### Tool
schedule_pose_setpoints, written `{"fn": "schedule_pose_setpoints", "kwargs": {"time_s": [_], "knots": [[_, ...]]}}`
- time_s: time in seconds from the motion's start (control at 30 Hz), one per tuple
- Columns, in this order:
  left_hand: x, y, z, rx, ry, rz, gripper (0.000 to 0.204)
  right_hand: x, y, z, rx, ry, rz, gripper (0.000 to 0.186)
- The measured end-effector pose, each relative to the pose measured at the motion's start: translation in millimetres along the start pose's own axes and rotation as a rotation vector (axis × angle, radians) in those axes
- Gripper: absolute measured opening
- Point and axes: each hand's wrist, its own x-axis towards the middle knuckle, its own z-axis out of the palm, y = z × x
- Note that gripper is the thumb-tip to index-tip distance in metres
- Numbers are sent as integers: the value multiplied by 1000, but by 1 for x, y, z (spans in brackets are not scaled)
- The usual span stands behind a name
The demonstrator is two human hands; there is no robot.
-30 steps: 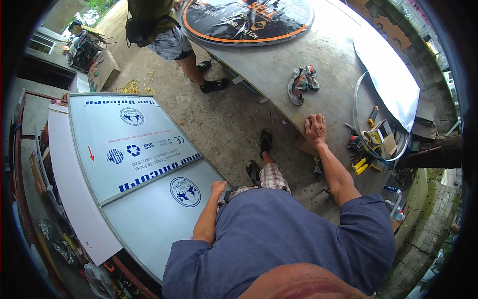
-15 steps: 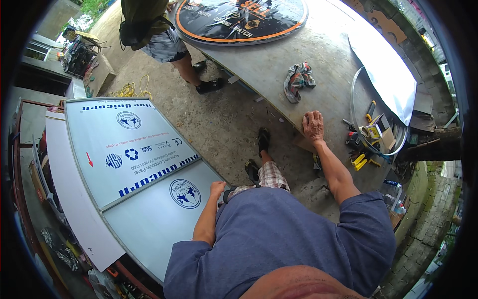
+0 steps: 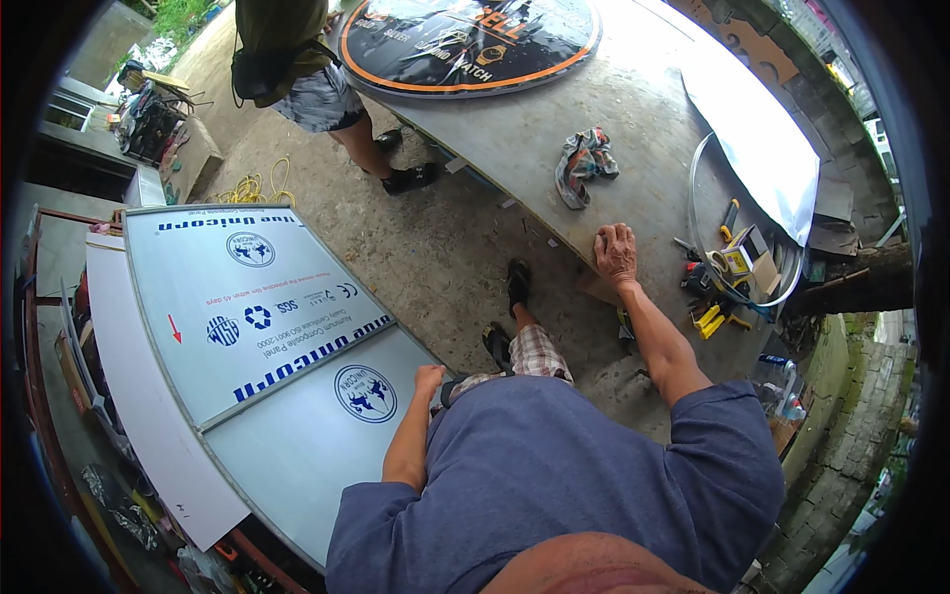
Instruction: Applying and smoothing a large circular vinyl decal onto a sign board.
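Observation:
My right hand [image 3: 616, 253] rests on the near edge of a grey worktable [image 3: 515, 139], palm down with its fingers laid on the top and nothing held. Beyond it lies a crumpled multicoloured cloth [image 3: 586, 166], apart from the fingers. My left hand [image 3: 427, 381] is closed like a fist by my hip, beside the edge of a large silvery composite panel [image 3: 307, 436]. Whatever that fist may hold is hidden. A black oval sign with an orange rim [image 3: 470, 45] lies at the far end of the table.
Yellow-handled pliers [image 3: 709, 321], a cutter [image 3: 729, 220], a small box [image 3: 752, 255] and a bent clear strip [image 3: 697, 198] lie on the right, near a white sheet [image 3: 757, 148]. Another person [image 3: 327, 99] stands beyond the panel. Yellow rope [image 3: 252, 188] lies on the ground.
The whole view has shifted slightly, so the table and its things sit a little further left and lower. Both my hands keep their places and poses.

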Motion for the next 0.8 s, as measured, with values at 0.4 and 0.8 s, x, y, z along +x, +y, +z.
{"fn": "schedule_pose_setpoints", "kwargs": {"time_s": [0.4,0.8], "knots": [[4,-9,0,32,-11,18,27,2,3,3,-16,8,-20,14],[12,-13,0,-1,-7,35,27,3,-1,2,-3,13,-10,14]]}}
